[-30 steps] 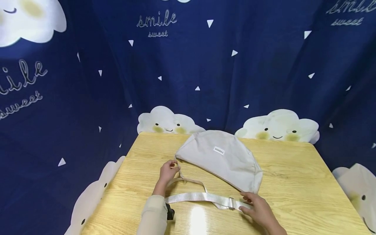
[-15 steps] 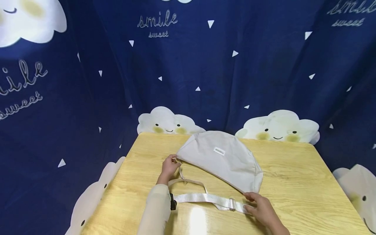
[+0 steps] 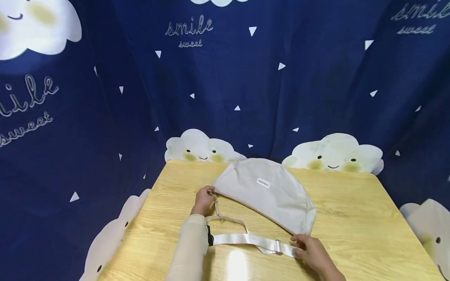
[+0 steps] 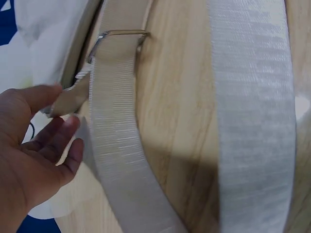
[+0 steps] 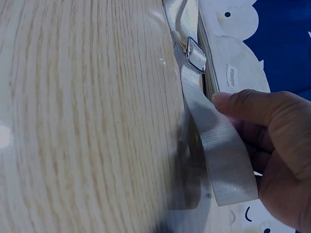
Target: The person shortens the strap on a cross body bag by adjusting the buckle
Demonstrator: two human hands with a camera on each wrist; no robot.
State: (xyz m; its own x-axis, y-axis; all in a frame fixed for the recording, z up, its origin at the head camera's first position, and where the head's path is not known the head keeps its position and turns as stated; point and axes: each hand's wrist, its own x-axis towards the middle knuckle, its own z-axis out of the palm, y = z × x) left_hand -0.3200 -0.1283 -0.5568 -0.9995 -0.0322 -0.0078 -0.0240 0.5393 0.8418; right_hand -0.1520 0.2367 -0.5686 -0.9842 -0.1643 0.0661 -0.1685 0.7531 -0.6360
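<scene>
A pale grey, half-moon fabric bag [image 3: 260,199] lies on the wooden table, its curved side away from me and its straight zip edge towards me. A white FASHION label [image 3: 263,183] sits on its front. My left hand [image 3: 204,200] pinches the beige tab [image 4: 72,99] at the bag's left corner between thumb and fingers. At the right corner, my right hand [image 3: 313,251] grips the corner, with the thumb at the zip edge and the other fingers behind. The webbing strap [image 3: 239,238] loops in front of the bag, carrying a metal slider [image 5: 195,55].
The light wooden table [image 3: 351,218] extends around the bag on both sides. A dark blue curtain [image 3: 225,78] with clouds and white triangles hangs behind and to the sides. A black band [image 3: 210,236] shows at my left sleeve [image 3: 190,249].
My left hand has slid up slightly to the bag's left corner, its forearm shifting right. My right hand has moved a little right and down at the other corner. The bag has barely shifted.
</scene>
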